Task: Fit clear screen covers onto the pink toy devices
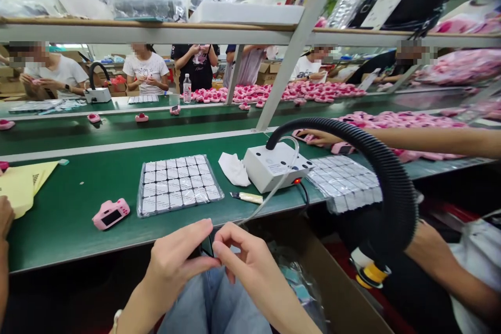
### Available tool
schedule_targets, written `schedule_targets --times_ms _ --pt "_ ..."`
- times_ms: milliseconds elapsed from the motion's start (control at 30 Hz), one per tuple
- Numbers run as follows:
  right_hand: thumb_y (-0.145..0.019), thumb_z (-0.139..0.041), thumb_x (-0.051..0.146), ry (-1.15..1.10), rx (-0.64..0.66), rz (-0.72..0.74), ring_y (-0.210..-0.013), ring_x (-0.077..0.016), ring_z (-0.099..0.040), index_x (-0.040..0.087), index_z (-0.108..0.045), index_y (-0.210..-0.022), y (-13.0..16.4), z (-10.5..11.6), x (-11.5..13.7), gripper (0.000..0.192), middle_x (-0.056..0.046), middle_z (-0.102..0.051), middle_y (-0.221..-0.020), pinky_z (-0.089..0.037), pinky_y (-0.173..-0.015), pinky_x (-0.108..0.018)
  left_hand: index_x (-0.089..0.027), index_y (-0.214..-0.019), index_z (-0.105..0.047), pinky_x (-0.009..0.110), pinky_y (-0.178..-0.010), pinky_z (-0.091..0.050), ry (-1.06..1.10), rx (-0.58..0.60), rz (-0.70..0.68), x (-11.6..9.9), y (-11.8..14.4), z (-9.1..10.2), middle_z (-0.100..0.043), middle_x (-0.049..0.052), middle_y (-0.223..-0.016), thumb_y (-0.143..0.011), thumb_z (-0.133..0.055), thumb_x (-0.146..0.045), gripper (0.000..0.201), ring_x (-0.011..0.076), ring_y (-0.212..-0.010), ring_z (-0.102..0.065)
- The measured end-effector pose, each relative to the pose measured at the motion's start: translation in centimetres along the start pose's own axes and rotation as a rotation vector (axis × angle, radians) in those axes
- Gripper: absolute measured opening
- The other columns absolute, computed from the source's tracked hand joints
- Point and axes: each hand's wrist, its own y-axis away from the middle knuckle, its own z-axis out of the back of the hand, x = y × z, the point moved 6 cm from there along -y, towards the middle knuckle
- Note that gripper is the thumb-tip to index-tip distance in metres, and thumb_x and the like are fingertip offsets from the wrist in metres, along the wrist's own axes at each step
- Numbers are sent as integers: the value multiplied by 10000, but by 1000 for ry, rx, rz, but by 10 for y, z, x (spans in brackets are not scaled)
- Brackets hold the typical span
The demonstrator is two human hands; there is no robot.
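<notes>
My left hand (178, 255) is closed around a small dark object (207, 245), mostly hidden behind my fingers. Thumb and forefinger of my right hand (246, 253) come together at its right edge; whether they grip it or something tiny, I cannot make out. Both hands are over my lap, just off the bench's front edge. Beyond them on the green bench lies a plastic-wrapped sheet of white square pieces (178, 183). A pink toy camera (111, 214) rests to its left, with its dark screen facing me.
A white box (274, 164) with a black flexible hose (391, 182) stands right of the sheet. Near it are a cutter knife (247, 198) and a crumpled tissue (234, 169). A co-worker's arm (430, 141) reaches in from the right. Below, a cardboard box (340, 276) holds plastic bags.
</notes>
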Motion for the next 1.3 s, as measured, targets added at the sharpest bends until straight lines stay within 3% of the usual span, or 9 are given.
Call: schedule_targets --times_ms 233,400,567,700,833,967,1100,1200,1300 --pt "-899 -862 645 -570 110 -77 -609 -89 -358 212 -560 -818 14 -23 -19 534 73 -423 -687 -346 -559 -217 -361 -1257 -877 301 -889 -725 192 33 377 -2 8 -10 -900 49 -1100 -796 -989 -442 482 299 -913 -901" --pt "-922 -850 606 -817 -8 -111 -574 -79 -344 195 -587 -828 16 -24 -47 497 63 -419 -697 -298 -526 -218 -300 -1148 -918 326 -877 -731 498 -115 788 8 41 -22 -895 90 -1091 -740 -1029 -472 457 341 -944 -892" --pt "-943 -816 634 -849 -44 -80 -541 -81 -357 210 -560 -834 27 -32 -80 507 64 -444 -656 -308 -536 -231 -275 -1157 -915 421 -927 -738 731 -322 923 19 66 -29 -898 122 -1140 -752 -1010 -537 492 366 -1020 -885" --pt "-996 -733 657 -770 25 135 -551 -84 -378 223 -529 -799 48 -37 -62 518 28 -494 -743 -306 -493 -228 -261 -1117 -921 374 -940 -732 732 -352 978 27 88 -36 -908 120 -1088 -719 -1061 -383 439 336 -1015 -889" --pt "-994 -739 634 -700 -9 118 -529 -95 -491 250 -490 -842 57 -11 -52 483 -8 -628 -879 -421 -488 -245 -211 -1083 -927 418 -901 -749 876 -201 1109 24 109 -52 -900 180 -1088 -649 -1082 -478 532 380 -992 -888" --pt "-960 -768 547 -314 -478 44 -558 -153 -550 280 -535 -910 61 76 -100 357 27 -634 -714 -464 -532 -259 -251 -1082 -924 419 -891 -747 959 -263 1190 18 117 -55 -893 161 -1163 -625 -1045 -629 605 391 -1051 -877" --pt "-832 -725 477 378 -831 -291 -832 -314 -744 261 -711 -825 80 149 -157 216 -120 -768 -906 -572 -653 -390 -253 -1055 -929 429 -855 -751 887 -264 1061 11 101 -51 -907 139 -1033 -572 -1080 -573 598 400 -1031 -879" --pt "-889 -676 475 473 -857 -201 -1012 -356 -776 250 -786 -829 89 139 -145 258 -173 -811 -1150 -630 -753 -444 -261 -1084 -929 419 -849 -749 878 -241 978 3 83 -48 -908 147 -1015 -603 -1075 -526 569 397 -1015 -880" --pt "-1042 -661 320 469 -715 247 -1110 -284 -791 281 -825 -1074 88 81 -76 172 -93 -835 -1214 -648 -972 -441 -283 -1132 -918 379 -812 -750 956 -169 992 -7 69 -52 -902 149 -1021 -658 -1045 -525 546 381 -968 -885"
